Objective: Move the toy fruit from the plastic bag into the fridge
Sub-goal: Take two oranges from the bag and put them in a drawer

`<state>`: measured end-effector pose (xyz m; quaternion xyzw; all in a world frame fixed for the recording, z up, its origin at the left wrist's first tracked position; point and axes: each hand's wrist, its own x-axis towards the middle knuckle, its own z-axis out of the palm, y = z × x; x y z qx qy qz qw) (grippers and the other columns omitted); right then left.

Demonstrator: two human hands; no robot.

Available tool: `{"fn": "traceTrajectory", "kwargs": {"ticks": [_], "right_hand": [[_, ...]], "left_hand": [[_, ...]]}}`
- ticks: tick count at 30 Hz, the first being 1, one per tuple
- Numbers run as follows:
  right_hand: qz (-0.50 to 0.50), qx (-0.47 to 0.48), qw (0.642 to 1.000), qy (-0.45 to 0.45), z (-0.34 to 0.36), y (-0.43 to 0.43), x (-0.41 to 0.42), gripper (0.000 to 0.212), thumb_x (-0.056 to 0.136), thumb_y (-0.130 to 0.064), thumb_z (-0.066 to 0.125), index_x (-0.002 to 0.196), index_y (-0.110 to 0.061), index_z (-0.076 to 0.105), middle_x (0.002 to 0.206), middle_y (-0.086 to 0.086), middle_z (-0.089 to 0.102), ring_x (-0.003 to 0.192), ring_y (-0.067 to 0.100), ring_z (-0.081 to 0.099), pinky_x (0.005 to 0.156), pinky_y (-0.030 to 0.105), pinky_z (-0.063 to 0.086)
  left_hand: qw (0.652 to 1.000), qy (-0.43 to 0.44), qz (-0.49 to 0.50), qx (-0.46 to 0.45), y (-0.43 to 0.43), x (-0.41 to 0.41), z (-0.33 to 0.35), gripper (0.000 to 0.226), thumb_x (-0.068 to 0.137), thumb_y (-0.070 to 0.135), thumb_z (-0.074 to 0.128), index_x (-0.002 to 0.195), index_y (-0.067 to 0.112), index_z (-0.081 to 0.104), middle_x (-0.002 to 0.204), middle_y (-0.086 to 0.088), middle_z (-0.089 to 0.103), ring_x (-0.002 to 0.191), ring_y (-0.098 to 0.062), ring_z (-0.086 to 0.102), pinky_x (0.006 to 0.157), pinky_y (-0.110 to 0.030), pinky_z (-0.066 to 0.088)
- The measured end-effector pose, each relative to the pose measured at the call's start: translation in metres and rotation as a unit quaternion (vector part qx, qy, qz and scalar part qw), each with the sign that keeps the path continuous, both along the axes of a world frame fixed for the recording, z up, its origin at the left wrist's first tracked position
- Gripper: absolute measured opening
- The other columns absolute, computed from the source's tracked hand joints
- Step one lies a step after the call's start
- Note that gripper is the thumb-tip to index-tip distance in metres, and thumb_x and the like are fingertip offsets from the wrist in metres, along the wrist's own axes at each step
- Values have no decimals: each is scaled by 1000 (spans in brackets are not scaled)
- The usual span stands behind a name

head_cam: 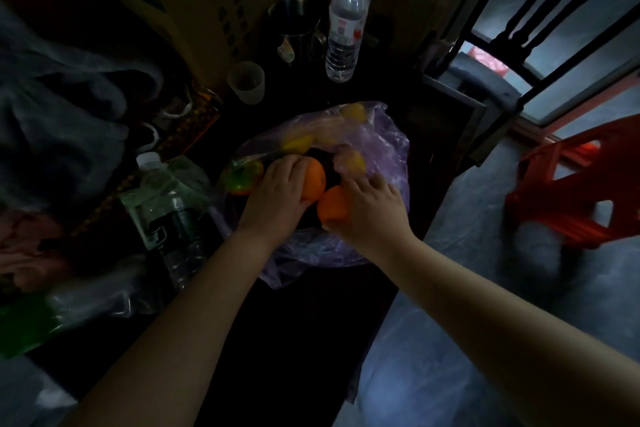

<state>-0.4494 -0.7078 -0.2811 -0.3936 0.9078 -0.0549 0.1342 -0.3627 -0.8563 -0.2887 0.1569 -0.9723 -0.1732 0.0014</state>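
Each grip is clenched on its own fruit: the left hand (277, 194) wraps a round orange toy fruit (313, 180), the right hand (369, 210) a second orange toy fruit (330, 206). The two touch in the mouth of the crumpled translucent purple plastic bag (384, 149) on the dark desk (304, 315). Yellow toy fruit (298, 142) lies deeper inside, beyond both hands. No fridge is in view, so both oranges likely lift up and toward the person.
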Motion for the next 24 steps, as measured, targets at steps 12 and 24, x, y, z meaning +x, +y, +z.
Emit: {"fn": "traceTrajectory", "kwargs": {"ticks": [12,24], "right_hand": [[1,-188,982,-4,65,40,26,82,73,-55,69,141,-21,37,140,2,47,123,26,45,97,42,37],[-52,-328,943,8,148,149,84,82,72,-45,75,140,-18,39,139,-2,42,124,21,45,100,39,41]], "left_hand": [[994,111,15,6,10,41,80,67,84,31,69,139,12,35,141,-8,35,127,-30,37,98,-47,42],[974,216,-59,18,97,81,166,66,79,35,73,133,17,39,136,-3,35,120,-21,42,91,-33,42]]}}
